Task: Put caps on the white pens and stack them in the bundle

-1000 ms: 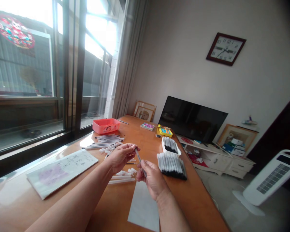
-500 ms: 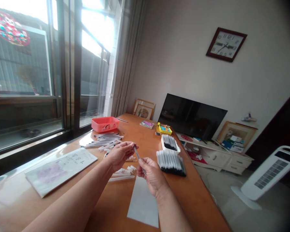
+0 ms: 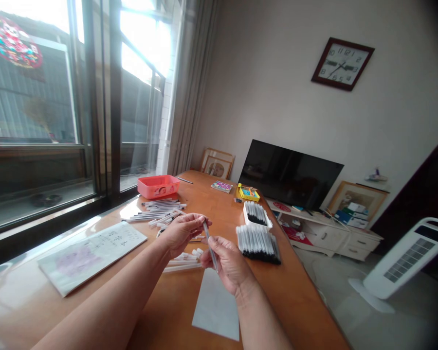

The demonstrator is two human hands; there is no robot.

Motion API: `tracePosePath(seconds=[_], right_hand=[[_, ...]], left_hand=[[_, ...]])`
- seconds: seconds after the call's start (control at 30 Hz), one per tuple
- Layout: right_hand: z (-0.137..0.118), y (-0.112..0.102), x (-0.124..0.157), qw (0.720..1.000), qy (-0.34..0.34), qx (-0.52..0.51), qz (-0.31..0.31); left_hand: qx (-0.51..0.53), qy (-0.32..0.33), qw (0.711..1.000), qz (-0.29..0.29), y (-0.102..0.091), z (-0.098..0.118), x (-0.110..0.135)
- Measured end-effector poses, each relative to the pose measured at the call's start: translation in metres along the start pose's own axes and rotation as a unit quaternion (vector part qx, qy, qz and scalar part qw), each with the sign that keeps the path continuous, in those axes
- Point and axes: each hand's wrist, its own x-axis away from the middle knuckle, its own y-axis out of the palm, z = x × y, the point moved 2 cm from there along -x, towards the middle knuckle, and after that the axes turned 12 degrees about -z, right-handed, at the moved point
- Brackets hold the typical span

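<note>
A slim, pale translucent pen (image 3: 206, 232) slants between my two hands above the table. My left hand (image 3: 185, 232) pinches its upper end between thumb and fingers. Lower down, my right hand (image 3: 224, 260) is closed around the barrel, and the pen's lower end shows across the fingers. Under and beside the hands lie short white caps (image 3: 197, 253) and white tubes (image 3: 182, 267). Just below my right hand is a sheet of white paper (image 3: 215, 306). Several dark-tipped pen refills (image 3: 164, 206) are spread beyond my left hand.
Right of my hands lies a stack of pens with black ends (image 3: 258, 244), behind it a white tray (image 3: 269, 224) of similar pens. A red plastic basket (image 3: 158, 187) stands by the window. A notebook (image 3: 95, 257) lies left; a yellow box (image 3: 248, 193) sits at the back.
The pen now stands more steeply, and more of its lower end shows at my right hand. The right fingers have shifted slightly along it. My left hand has barely moved.
</note>
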Motion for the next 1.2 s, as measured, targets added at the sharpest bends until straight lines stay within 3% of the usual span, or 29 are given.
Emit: tracePosePath(seconds=[0.17,0.27,0.37,0.53,0.67,0.77,0.87,1.2], right_hand=[[-0.005,-0.01,0.0,0.998,-0.008,0.016,0.059],[-0.011,-0.02,-0.001,0.992,-0.04,0.007,0.12],[-0.014,-0.028,-0.001,0.986,-0.062,-0.004,0.157],[-0.015,-0.035,-0.002,0.975,-0.075,-0.019,0.206],[-0.013,-0.035,-0.003,0.971,-0.08,-0.011,0.224],[-0.011,-0.034,-0.004,0.971,-0.084,0.002,0.223],[-0.01,-0.034,-0.004,0.97,-0.083,0.01,0.227],[-0.018,-0.042,-0.002,0.934,-0.162,0.07,0.311]], left_hand=[[-0.059,-0.025,0.998,0.004,-0.001,0.002,0.001],[-0.152,-0.031,0.987,0.032,-0.009,-0.001,-0.002],[-0.269,-0.03,0.963,-0.002,-0.016,-0.014,-0.005],[-0.505,-0.034,0.861,-0.046,-0.017,-0.035,-0.002],[-0.621,-0.003,0.782,-0.055,-0.01,-0.04,0.0],[-0.658,-0.017,0.75,-0.055,-0.007,-0.043,-0.001],[-0.65,-0.017,0.757,-0.053,-0.006,-0.042,-0.003],[-0.519,0.056,0.852,-0.033,0.004,-0.025,-0.006]])
